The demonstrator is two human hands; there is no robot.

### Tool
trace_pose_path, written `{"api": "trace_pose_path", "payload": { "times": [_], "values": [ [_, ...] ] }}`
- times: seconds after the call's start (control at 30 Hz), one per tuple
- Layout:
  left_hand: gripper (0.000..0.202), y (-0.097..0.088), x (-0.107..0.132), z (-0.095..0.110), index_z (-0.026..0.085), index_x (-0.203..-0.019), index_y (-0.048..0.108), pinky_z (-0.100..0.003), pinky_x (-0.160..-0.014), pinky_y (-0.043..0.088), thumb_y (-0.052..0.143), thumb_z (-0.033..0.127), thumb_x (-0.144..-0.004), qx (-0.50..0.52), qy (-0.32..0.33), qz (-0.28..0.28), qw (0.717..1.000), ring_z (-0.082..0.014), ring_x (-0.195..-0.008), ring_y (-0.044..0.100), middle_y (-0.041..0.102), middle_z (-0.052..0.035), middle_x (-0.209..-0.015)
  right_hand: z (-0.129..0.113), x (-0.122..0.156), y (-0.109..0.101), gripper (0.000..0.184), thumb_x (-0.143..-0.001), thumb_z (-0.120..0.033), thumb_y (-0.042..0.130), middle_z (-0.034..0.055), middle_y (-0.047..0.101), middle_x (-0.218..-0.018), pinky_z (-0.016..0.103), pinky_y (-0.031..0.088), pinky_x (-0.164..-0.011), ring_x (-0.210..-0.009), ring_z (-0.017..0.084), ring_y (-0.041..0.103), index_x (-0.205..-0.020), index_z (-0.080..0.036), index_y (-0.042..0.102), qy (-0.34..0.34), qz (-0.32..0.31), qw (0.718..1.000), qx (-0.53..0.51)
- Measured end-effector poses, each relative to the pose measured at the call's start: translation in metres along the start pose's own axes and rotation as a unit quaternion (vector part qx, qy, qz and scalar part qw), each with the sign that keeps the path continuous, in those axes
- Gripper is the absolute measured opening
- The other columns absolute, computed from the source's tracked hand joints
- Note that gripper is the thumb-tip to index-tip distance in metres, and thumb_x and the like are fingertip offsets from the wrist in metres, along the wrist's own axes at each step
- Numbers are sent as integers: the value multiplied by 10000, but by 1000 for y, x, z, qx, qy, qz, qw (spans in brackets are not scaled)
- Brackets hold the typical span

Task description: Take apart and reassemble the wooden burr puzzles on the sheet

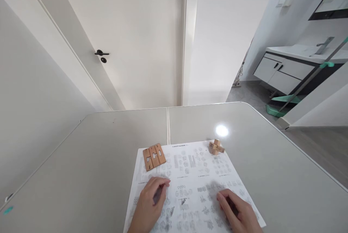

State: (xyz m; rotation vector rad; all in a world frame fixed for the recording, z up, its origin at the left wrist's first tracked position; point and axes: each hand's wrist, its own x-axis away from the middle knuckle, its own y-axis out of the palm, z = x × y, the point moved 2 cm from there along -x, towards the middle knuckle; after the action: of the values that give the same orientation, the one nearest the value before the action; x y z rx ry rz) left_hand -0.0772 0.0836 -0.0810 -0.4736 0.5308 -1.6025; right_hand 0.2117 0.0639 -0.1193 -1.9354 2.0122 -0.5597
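"Starting nearest you, how do your hands stand?"

"Your left hand (pixel 154 198) and right hand (pixel 236 207) rest over the printed sheet (pixel 195 175), both loosely curled, thumbs close to the fingertips. Nothing shows in either one, but you can't tell whether the tips touch."

"And the wooden things?"

"Just beyond your left hand, three flat wooden pieces (pixel 154 157) lie side by side, with cut-outs and dark marks. Farther out, beyond your right hand, the crossed wooden block (pixel 216 147) sits at the sheet's far corner."

"How far along are you?"

"The block looks put together, its bars crossing through one another. The flat three seem merely laid in a row, so I'd call them the part left unjoined, though any interlock is too small to make out. Neither hand touches them or the block."

"Past that?"

"The bare grey surface (pixel 95 175), then a white door (pixel 146 37) beyond its far edge."
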Motion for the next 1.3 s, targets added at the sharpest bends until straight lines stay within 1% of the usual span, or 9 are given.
{"api": "trace_pose_path", "payload": {
  "times": [0.1,0.3,0.43,0.73,1.0,1.17,1.3],
  "values": [
    [244,0,1,0,288,-1111,685,-315,-831,553,469,373,-1038,-2,1,2,1000,-220,-982,658,697,-56,-1051,-1,0,0,500,-964,-644,446,-18,502,-613,251,380,-533,-558,164,455,-726,-233,601,-4,13,1000,0],
    [225,-1,-1,1,296,-1105,692,-303,-813,557,488,350,-1029,-2,9,9,1000,-218,-964,664,702,-44,-1036,-1,0,0,491,-964,-638,449,-20,496,-616,254,376,-540,-561,163,450,-727,-235,601,-3,5,1000,-1],
    [221,0,-2,0,291,-1105,687,-312,-843,548,486,348,-1032,0,13,9,1000,-217,-982,659,698,-44,-1037,-2,0,1,501,-963,-639,446,-15,502,-607,252,377,-526,-554,165,452,-719,-233,609,-7,19,1000,3],
    [232,-1,0,4,284,-1074,689,-322,-835,554,476,365,-1033,2,11,8,1000,-219,-971,657,695,-48,-1026,1,-1,2,483,-966,-633,444,-18,491,-617,264,371,-544,-564,168,447,-732,-237,594,-1,-2,1000,-3],
    [252,-2,0,5,281,-1081,683,-336,-818,554,459,389,-1038,5,0,0,1000,-225,-965,652,689,-62,-1041,-1,0,3,491,-957,-639,455,-19,486,-598,255,374,-520,-550,167,438,-703,-238,584,-11,22,1000,4],
    [247,-2,-1,4,277,-1073,682,-357,-862,550,458,376,-1041,-2,6,0,1000,-226,-977,656,693,-59,-1030,1,0,3,483,-965,-630,445,-21,498,-617,254,375,-536,-563,165,450,-728,-236,592,-11,9,1000,-1],
    [235,0,1,3,285,-1074,680,-333,-831,563,459,361,-1041,-16,16,7,1000,-212,-966,662,691,-43,-1024,3,0,4,490,-966,-632,445,-25,498,-612,251,370,-536,-559,160,448,-722,-234,592,-9,10,1000,1]
  ]
}}
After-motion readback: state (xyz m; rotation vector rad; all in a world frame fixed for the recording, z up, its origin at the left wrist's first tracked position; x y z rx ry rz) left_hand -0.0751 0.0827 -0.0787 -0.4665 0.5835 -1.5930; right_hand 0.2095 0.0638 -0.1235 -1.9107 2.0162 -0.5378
